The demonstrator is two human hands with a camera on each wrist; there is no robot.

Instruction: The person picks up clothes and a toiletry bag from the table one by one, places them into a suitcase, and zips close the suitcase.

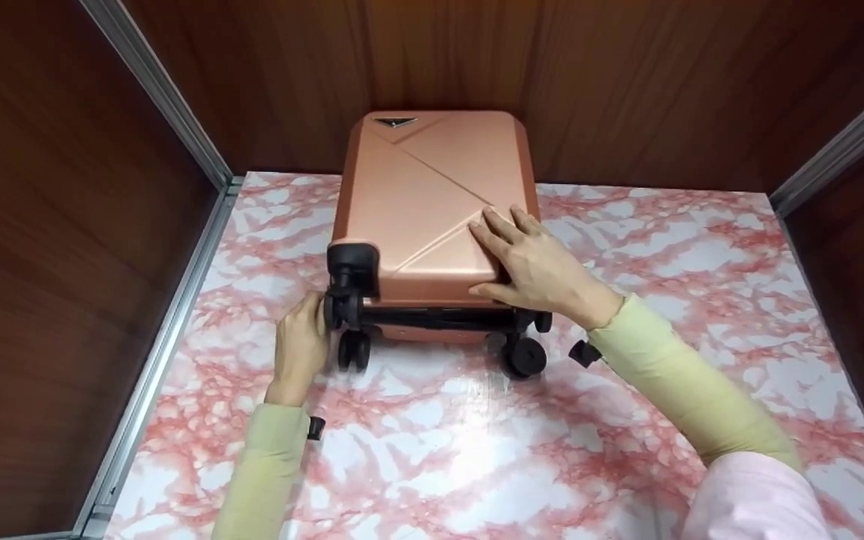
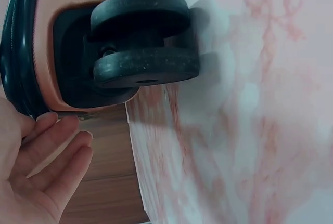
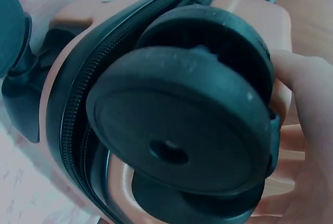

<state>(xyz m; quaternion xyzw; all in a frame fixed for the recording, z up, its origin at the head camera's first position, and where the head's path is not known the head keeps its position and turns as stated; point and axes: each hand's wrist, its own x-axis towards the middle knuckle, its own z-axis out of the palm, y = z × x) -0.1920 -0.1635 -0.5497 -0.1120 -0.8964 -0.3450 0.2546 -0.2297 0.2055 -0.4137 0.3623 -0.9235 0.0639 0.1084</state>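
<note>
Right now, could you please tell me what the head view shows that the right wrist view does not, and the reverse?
Only the head view shows the left hand at the suitcase's lower corner, the triangular logo and the green sleeves.

Only the right wrist view shows the zip's teeth and the hole in the near wheel.

Both share the suitcase, several black wheels, the right hand against the shell and the marbled surface.

Copper-pink hard-shell suitcase (image 1: 424, 187), face up, on marbled surface (image 1: 552, 450), black wheels (image 1: 528, 357) nearest
</note>
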